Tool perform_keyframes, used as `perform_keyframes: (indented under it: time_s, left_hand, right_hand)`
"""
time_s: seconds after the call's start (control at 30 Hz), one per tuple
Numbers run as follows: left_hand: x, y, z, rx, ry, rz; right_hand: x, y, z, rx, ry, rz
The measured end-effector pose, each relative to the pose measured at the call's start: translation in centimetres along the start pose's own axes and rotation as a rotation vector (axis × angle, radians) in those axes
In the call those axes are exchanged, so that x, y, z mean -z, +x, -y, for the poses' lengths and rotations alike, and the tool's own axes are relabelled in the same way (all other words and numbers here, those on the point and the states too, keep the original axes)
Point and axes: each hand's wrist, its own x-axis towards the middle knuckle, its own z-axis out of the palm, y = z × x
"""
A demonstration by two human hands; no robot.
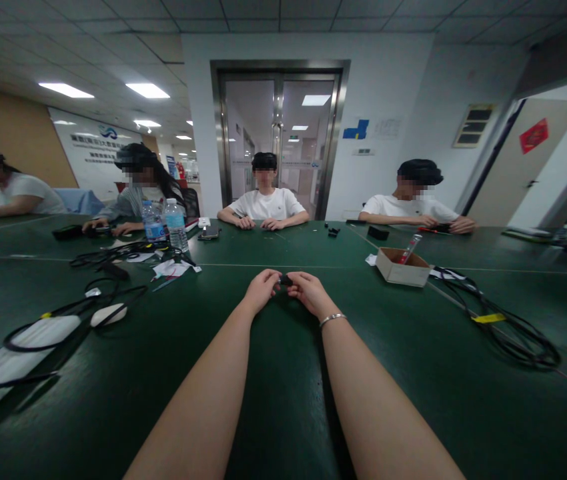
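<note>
Both my forearms reach out over a dark green table [283, 373]. My left hand [262, 289] and my right hand [307, 291] meet at the middle of the table, fingers curled. Together they pinch a small black part [286, 280] between the fingertips. A thin silver bracelet [332, 319] circles my right wrist. What the black part is cannot be made out at this size.
A cardboard box [401, 267] with a red tool stands to the right, coiled black cables [508, 327] beyond it. To the left lie cables, white pads [28, 347] and two water bottles [166, 225]. Several seated people work at the far edge.
</note>
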Motion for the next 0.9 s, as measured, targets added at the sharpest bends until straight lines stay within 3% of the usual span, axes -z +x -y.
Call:
perform_keyframes:
  time_s: [0.9]
  left_hand:
    - [0.03, -0.32, -0.55, 0.020, -0.015, -0.031]
  right_hand:
    - [-0.10, -0.11, 0.12, -0.003, 0.004, -0.018]
